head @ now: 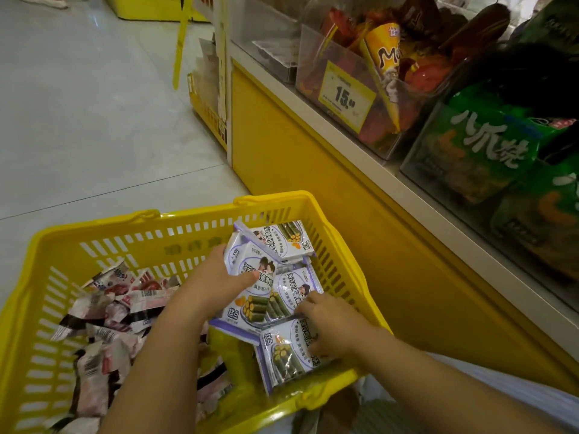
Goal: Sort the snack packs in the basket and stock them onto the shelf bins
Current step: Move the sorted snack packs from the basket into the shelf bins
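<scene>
I'm looking down into the yellow basket [194, 214], which sits on the floor [94, 120] right by the yellow shelf base.

Purple packs [283, 297] are piled along the basket's R side. They're flat, white-and-lilac pouches w/ green rolls, a cartoon pair and Chinese text printed on them. One lies in the far R corner [282, 238].

L hand [216, 278] grips the held pack [250, 261], which is tilted up off the pile. Thumb is across its front and fingers are behind, out of my sight.

R hand [332, 324] is curled onto the near pack [286, 355] at the near R corner. Fingers bend over its top edge and pinch it.

The basket's L half is full of pink packs [103, 314]: small, crinkly, pink-white wrappers w/ barcodes, jumbled.

Above the basket's R side, clear shelf bins [313, 67] sit along the shelf's front edge. One has a yellow price tag [346, 95] reading 15 and holds orange and red snacks. The next holds green bags [479, 145].
</scene>
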`<state>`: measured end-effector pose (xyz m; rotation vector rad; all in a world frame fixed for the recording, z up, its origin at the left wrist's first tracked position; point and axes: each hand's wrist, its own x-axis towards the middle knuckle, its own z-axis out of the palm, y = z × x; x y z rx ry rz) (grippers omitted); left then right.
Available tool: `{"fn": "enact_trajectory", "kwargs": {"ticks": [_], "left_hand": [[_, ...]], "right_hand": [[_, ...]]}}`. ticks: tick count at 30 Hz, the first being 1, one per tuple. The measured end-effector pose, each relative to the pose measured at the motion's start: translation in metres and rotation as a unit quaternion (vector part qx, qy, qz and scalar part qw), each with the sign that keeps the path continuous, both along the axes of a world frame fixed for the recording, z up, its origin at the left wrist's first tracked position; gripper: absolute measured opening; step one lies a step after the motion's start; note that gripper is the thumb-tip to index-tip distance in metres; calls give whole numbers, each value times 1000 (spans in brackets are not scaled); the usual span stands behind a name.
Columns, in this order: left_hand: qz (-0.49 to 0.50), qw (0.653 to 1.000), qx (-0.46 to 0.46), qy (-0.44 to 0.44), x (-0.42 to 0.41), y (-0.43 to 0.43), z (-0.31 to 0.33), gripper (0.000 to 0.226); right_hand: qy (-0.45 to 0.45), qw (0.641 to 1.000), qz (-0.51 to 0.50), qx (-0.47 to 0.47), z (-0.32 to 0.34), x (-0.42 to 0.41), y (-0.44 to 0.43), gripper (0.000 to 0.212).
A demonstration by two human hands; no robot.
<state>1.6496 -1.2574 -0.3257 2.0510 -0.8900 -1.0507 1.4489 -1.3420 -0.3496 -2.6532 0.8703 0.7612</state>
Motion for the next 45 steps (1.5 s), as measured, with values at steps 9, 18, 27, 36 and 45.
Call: {"fn": "enact_trajectory", "kwargs": {"ticks": [9, 18, 27, 36, 45], "left_hand": [[7, 999, -24, 46, 1, -1, 1, 60], [-47, 986, -101, 122, -13, -13, 35, 53], [-93, 978, -118, 143, -83, -16, 78, 102], [-87, 961, -190, 180, -127, -13, 140, 78], [-180, 900, -265, 297, -141, -4, 228, 100]], "right_hand": [[55, 994, 74, -50, 18, 0, -5, 34], [-82, 988, -60, 118, 159, -3, -38, 43], [-445, 835, -302, 118, 171, -57, -17, 16], [-597, 725, -326, 108, 223, -69, -3, 9], [-651, 706, -276, 16, 312, -80, 23, 19]]}}
